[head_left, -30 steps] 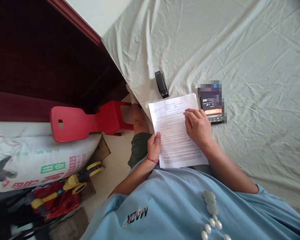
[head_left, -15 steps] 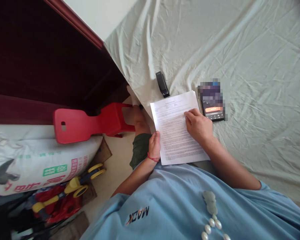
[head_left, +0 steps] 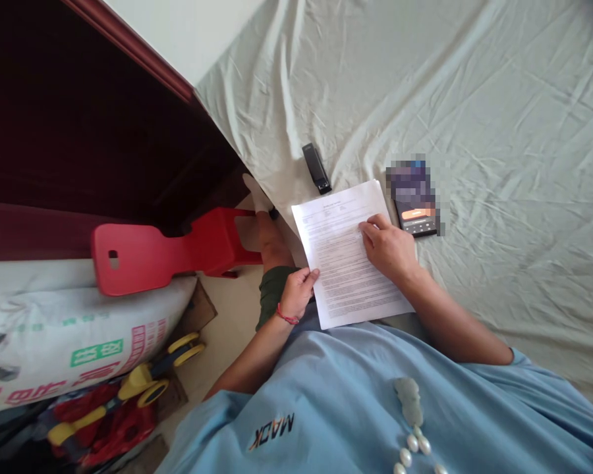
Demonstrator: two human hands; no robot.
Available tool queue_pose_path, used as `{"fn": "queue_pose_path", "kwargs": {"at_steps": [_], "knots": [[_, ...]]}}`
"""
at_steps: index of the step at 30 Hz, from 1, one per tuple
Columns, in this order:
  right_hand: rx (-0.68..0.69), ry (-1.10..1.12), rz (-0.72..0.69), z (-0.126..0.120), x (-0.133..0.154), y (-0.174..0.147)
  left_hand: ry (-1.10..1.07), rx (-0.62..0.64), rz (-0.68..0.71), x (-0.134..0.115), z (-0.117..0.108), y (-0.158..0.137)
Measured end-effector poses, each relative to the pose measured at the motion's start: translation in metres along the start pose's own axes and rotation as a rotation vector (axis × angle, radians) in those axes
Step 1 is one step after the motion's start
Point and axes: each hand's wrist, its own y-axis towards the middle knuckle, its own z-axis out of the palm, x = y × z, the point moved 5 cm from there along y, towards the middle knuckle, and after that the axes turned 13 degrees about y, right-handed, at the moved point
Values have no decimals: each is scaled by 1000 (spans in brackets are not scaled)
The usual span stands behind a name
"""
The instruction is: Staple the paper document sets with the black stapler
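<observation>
One pale sheet (head_left: 514, 217), creased, spread from 12 round to 4 o'clock. One red chair (head_left: 133, 258), at 9 o'clock from the paper. One stack of printed paper (head_left: 350, 263), portrait, top edge outward, long axis running from half past eleven to half past five; a second edge shows at its far right corner; how it is supported underneath cannot be told. One right hand (head_left: 389, 247), laid over the paper's 3 o'clock side, fingers bent on the print, the paper's middle lying at 9 o'clock from it; whether it pinches a page cannot be told. One left hand (head_left: 299, 291), gripping the paper's left long edge, thumb on top; from this grip the middle lies at 2 o'clock. One phone (head_left: 415, 197), partly pixelated, just beyond the right hand at 1 o'clock, nearer that hand than the left. One black stapler-like object (head_left: 316, 169), at 11 o'clock from the paper, just beyond its top edge, long axis 11 to 5.
</observation>
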Motion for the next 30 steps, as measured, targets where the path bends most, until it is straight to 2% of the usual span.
{"fn": "queue_pose_path", "kwargs": {"at_steps": [6, 12, 18, 22, 30], "knots": [[18, 4, 9, 0, 2, 1, -38, -78, 6, -4, 5, -1], [31, 24, 18, -1, 4, 1, -101, -100, 29, -13, 10, -6], [39, 27, 19, -2, 4, 0, -87, -109, 50, -15, 7, -8], [28, 32, 14, -1, 4, 0, -57, -130, 15, -20, 1, -11], [17, 11, 6, 2, 4, 0, -77, -35, -11, -22, 7, -13]]}}
